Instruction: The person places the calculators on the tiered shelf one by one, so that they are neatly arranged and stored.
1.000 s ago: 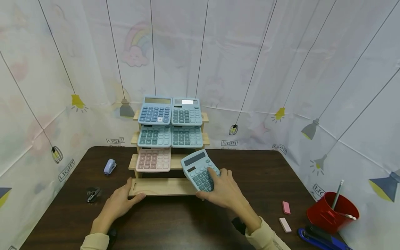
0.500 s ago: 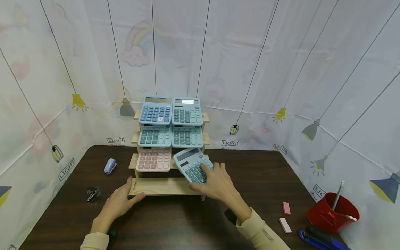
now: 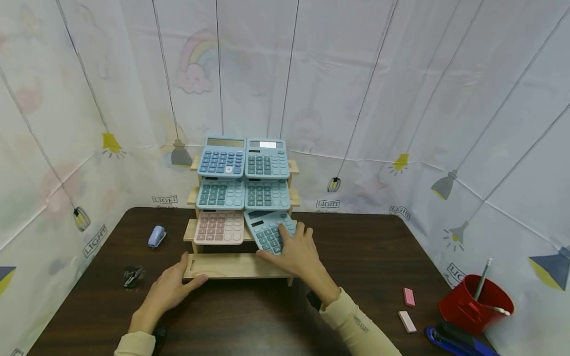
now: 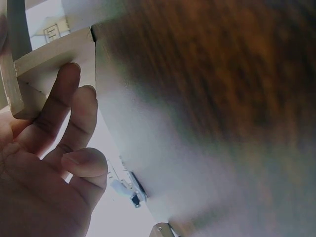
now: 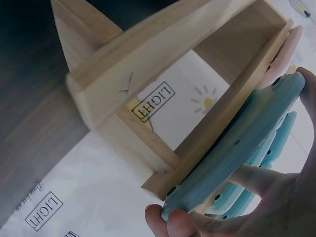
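Note:
A pale blue calculator [image 3: 268, 231] is in my right hand [image 3: 299, 253], thumb along its near edge and fingers over its right side and keys. It lies slightly turned on the third tier of the wooden stepped rack [image 3: 233, 266], right of a pink calculator [image 3: 219, 228]. In the right wrist view, the calculator [image 5: 237, 148] shows edge-on against the rack's wooden bar [image 5: 222, 121]. My left hand [image 3: 164, 290] holds the left end of the lowest tier, thumb at the front edge. In the left wrist view, bent fingers [image 4: 81, 116] reach behind the wooden end piece [image 4: 54, 59].
Several blue calculators [image 3: 266, 159] fill the upper two tiers. To the left lie a small stapler [image 3: 157, 237] and a black staple remover [image 3: 132, 276]. At right are two erasers [image 3: 407, 321], a red bucket [image 3: 474, 304] with pencils and a blue stapler [image 3: 458, 341].
My right hand has carried the blue calculator left and onto the third tier beside the pink one, with less tilt than before. My left hand has stayed on the rack's end.

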{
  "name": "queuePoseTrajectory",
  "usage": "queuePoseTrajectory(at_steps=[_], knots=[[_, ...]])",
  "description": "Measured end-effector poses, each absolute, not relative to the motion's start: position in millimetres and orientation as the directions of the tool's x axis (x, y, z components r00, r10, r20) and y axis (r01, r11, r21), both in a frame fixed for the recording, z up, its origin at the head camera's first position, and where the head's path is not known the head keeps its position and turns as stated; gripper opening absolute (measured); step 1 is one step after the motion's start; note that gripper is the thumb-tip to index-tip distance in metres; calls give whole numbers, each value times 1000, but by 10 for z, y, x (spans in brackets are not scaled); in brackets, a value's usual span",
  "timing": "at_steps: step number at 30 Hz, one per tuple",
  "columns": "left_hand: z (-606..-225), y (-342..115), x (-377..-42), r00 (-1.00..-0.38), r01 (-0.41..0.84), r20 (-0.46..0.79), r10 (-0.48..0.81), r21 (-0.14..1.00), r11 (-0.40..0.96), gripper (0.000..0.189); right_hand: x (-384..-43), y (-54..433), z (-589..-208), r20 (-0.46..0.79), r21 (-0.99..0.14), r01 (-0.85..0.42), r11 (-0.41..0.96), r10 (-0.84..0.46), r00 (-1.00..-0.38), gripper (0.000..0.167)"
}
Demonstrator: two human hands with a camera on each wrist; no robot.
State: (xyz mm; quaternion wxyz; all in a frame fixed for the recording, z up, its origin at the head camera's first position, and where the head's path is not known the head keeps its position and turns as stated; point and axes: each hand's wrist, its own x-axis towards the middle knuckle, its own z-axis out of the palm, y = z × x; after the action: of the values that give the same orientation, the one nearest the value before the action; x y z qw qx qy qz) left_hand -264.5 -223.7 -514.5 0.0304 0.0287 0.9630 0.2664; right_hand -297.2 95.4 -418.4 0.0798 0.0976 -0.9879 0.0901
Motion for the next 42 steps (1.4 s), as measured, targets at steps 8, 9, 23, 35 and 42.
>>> queuePoseTrajectory(at_steps=[8,9,23,35,42], knots=[[-5137,-2231,-2636,-996,35,-48,70,517,855,115,-3003,948,-4130,108,-160,-219,963,-203,-973,106],[-5134,-2232,-2637,-997,36,-45,70,518,855,115,-3004,959,-4123,98,-157,-223,962,-210,-973,106],[-5117,-2239,-2641,-997,41,-39,71,510,859,114,-3062,986,-4062,37,-163,-297,941,-295,-955,96],[-5126,-2233,-2639,-997,45,-36,74,509,859,113,-3153,876,-4165,156,-140,-296,945,-274,-949,89],[-5108,-2237,-2648,-997,39,-36,67,514,857,114,-3168,845,-4158,163,-120,-287,950,-266,-950,87]])
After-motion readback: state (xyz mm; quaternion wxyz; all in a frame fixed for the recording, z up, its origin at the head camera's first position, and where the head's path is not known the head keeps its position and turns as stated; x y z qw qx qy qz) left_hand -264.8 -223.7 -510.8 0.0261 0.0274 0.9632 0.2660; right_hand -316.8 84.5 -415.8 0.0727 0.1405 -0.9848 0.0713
